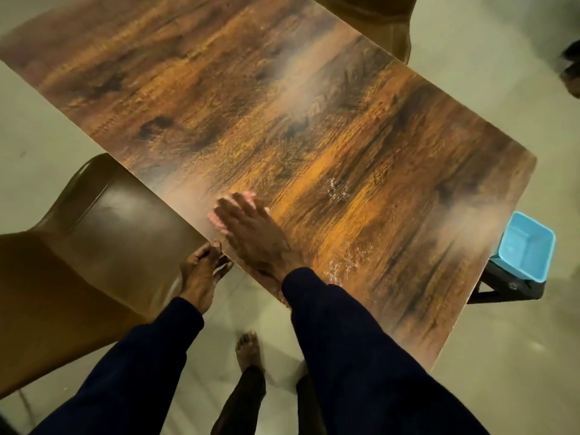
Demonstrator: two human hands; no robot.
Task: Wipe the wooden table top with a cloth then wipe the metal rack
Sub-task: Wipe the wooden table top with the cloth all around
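Hands at the near edge of the table top

Sleeves, dark blue, enter from below. The left hand (201, 271) curls its fingers around the near edge of the wooden table top (361, 146). The right hand (251, 233) lies flat, fingers spread, pressing a pink cloth (216, 218) onto the surface just beside that edge; only the cloth's fringe shows. Wet droplets (339, 189) glisten nearby. A brown chair (103, 227) stands at left. Farther right, a blue tub (527, 246) rests on a black frame (508, 285) beyond the table's end.

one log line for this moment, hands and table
phase: wiping table | right hand: flat on cloth | left hand: gripping table edge | wet patches near right hand
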